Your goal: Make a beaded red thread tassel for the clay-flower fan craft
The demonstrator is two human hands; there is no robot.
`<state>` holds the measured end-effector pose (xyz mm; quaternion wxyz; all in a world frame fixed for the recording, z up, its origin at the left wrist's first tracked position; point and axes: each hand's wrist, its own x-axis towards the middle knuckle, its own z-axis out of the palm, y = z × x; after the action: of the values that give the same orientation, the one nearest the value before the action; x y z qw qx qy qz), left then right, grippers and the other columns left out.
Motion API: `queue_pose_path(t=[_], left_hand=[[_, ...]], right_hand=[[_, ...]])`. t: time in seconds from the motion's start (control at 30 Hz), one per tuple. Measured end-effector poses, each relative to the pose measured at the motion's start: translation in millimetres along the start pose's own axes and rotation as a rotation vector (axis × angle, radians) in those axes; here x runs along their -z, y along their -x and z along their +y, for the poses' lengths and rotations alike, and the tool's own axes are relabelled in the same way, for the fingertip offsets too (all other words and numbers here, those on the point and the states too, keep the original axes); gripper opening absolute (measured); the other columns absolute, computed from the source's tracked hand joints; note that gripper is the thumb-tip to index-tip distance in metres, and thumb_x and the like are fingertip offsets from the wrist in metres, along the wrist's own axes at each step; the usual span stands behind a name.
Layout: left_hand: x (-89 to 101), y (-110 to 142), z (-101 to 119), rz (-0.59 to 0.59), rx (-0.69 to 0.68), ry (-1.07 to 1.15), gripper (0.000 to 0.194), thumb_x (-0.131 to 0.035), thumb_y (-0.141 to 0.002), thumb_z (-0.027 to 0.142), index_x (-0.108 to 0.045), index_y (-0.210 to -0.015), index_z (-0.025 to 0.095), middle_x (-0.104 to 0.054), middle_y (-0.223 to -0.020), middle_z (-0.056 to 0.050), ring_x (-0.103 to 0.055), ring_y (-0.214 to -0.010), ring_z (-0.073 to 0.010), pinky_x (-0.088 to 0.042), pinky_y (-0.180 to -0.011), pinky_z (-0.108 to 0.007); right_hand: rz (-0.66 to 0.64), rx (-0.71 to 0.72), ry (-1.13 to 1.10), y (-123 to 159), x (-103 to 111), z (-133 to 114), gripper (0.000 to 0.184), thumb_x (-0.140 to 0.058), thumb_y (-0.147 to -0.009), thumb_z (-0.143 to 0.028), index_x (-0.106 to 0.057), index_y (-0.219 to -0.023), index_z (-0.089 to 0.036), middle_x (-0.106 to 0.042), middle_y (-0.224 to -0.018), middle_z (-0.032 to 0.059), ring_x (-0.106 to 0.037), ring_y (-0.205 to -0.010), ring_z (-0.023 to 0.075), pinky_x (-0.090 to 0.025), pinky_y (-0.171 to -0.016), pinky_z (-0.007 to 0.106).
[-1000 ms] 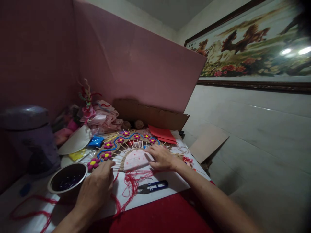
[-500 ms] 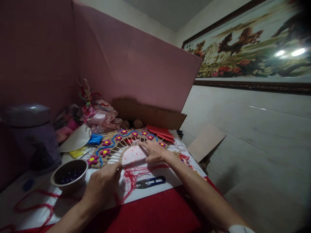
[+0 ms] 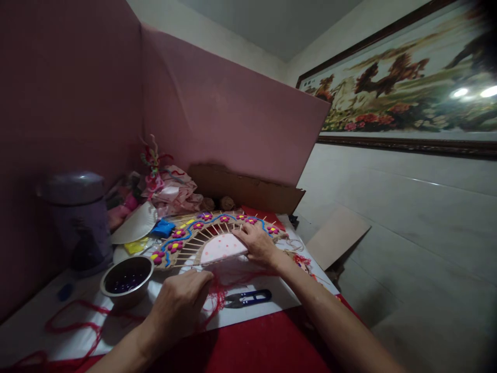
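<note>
A fan-shaped craft piece lies on the white sheet, with a jute rim, pink clay flowers, a blue wavy line, wooden spokes and a pale pink half-disc. My right hand lies on the half-disc's right edge, fingers stretched flat. My left hand sits in front of the piece with fingers curled down over a tangle of red thread. Whether it grips the thread is hidden.
A metal bowl with dark beads stands at the left, a purple lidded jar behind it. Blue thread snips lie near the front edge. A paper plate, blue and yellow clay, bags and cardboard crowd the back. Red thread loops trail left.
My left hand has drawn back from the fan's left rim toward me, over the red thread. The right hand stays on the half-disc. The view has shifted slightly.
</note>
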<state>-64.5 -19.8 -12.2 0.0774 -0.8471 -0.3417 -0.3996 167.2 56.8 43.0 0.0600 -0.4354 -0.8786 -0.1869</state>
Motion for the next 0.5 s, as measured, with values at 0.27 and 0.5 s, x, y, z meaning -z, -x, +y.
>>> queue_pose_path(t=[0.27, 0.5], left_hand=[[2.6, -1.0, 3.8, 0.057, -0.054, 0.037, 0.024, -0.040, -0.087, 0.013, -0.062, -0.081, 0.018, -0.062, -0.060, -0.002, -0.059, -0.054, -0.0125, -0.047, -0.055, -0.022], [3.9, -3.6, 7.0, 0.002, -0.075, 0.003, 0.023, -0.039, -0.084, 0.007, -0.059, -0.078, 0.017, -0.061, -0.059, -0.001, -0.058, -0.053, -0.0126, -0.043, -0.053, -0.022]], right_hand=[[0.177, -0.001, 0.172, 10.0, 26.8, 5.1, 0.038, -0.039, -0.087, -0.012, -0.053, -0.121, -0.020, -0.054, -0.093, 0.0098, -0.047, -0.085, 0.0225, -0.032, -0.081, 0.037], [0.366, -0.263, 0.094, 28.4, 44.8, 32.6, 0.054, -0.049, -0.075, -0.010, -0.049, -0.129, -0.015, -0.052, -0.105, 0.0122, -0.047, -0.096, 0.0260, -0.037, -0.086, 0.035]])
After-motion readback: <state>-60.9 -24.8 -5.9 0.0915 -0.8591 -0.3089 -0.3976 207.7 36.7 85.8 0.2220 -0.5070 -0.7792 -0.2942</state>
